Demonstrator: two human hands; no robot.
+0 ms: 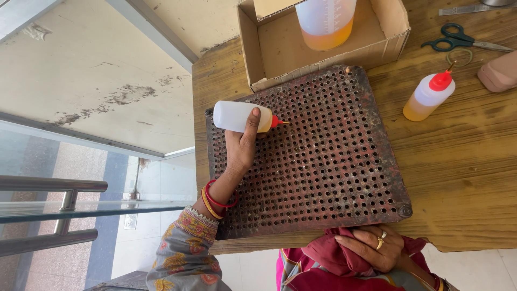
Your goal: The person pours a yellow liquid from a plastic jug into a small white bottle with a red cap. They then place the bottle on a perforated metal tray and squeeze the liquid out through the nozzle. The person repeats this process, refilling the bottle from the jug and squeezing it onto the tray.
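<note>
My left hand (239, 148) grips a white squeeze bottle (230, 116) with a red nozzle. The bottle lies sideways over the left part of a rusty perforated metal plate (323, 156), its tip pointing right above the holes. A little amber liquid shows near the nozzle. Red and yellow bangles circle that wrist. My right hand (371, 248), with a ring on one finger, rests closed on a bunched maroon cloth (326, 253) at the near edge of the wooden table (463, 161), just below the plate.
A second squeeze bottle (429, 97) with amber liquid lies right of the plate. Behind the plate, an open cardboard box (274, 51) holds a large measuring jug (326, 21). Scissors (458, 40), a thin ring (459, 56) and a pink object (498, 73) lie far right. Glass railing (54, 210) drops off left.
</note>
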